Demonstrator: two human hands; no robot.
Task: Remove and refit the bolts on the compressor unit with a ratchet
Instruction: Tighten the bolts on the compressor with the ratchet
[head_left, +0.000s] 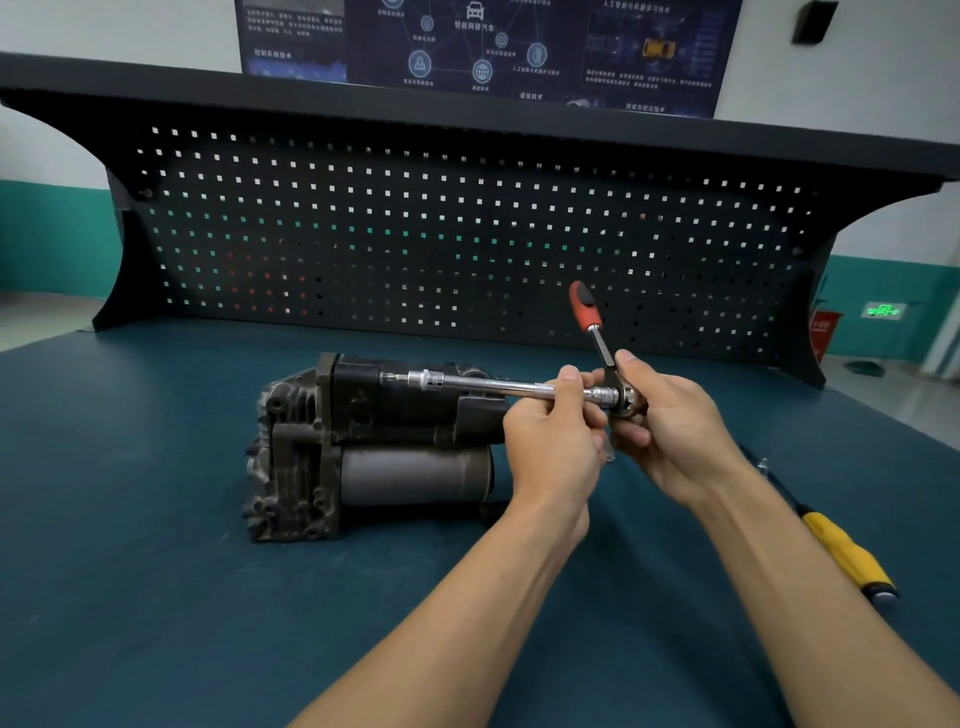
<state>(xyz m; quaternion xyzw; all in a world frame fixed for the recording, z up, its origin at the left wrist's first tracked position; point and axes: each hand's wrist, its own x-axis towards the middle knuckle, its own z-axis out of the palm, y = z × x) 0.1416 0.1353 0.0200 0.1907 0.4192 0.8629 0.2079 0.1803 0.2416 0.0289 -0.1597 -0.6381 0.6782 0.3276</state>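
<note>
Covering most of the view, the dark green surface (156, 597) passes under both forearms, and a black pegboard (415, 234) stands well beyond the fingers. The compressor unit (374, 441) lies on the surface just left of the left hand (550, 441). The ratchet (602, 345) is held in the air. Its extension bar (493, 385) runs from the fingers leftward to the top of the unit, and its red handle points up and away. The left fingers are curled round the bar. The right hand (670, 431) clamps its fingers round the ratchet head. A yellow screwdriver (847, 556) lies on the surface, right of the right forearm, apart from the fingers.
</note>
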